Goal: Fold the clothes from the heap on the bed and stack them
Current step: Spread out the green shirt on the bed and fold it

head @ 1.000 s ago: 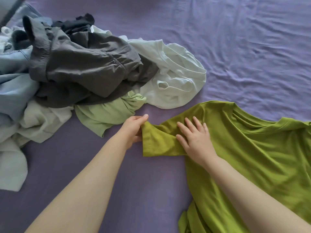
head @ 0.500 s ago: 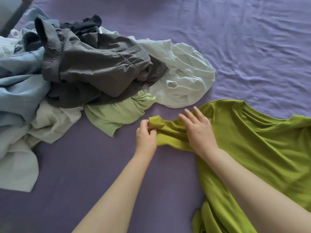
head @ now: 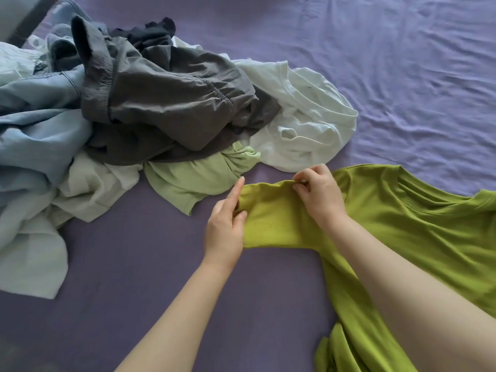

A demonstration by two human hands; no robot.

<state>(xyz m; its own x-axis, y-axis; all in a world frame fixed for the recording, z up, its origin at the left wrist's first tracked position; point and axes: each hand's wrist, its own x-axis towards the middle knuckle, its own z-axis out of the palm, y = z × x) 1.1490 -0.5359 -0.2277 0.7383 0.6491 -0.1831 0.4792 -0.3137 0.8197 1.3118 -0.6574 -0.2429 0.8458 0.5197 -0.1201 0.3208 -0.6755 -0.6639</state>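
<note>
Two hands work the sleeve (head: 271, 210) of an olive-green T-shirt (head: 418, 237) spread at the right of the bed: the left hand (head: 225, 226) pinches the cuff edge, the right hand (head: 319, 194) pinches the sleeve's upper fold. Just beyond lies the heap (head: 150, 103), a pale green garment (head: 193, 178) nearest. Bare purple sheet (head: 402, 63) stretches open beyond and toward the near edge.

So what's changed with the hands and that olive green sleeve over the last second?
The right hand, which lay flat on the sleeve, has lifted and now pinches its upper edge. The left hand has shifted along the cuff end, gripping the hem. The sleeve, bunched half a second ago, is spread flat again. The olive green shirt and the heap lie as before on the purple sheet.
</note>
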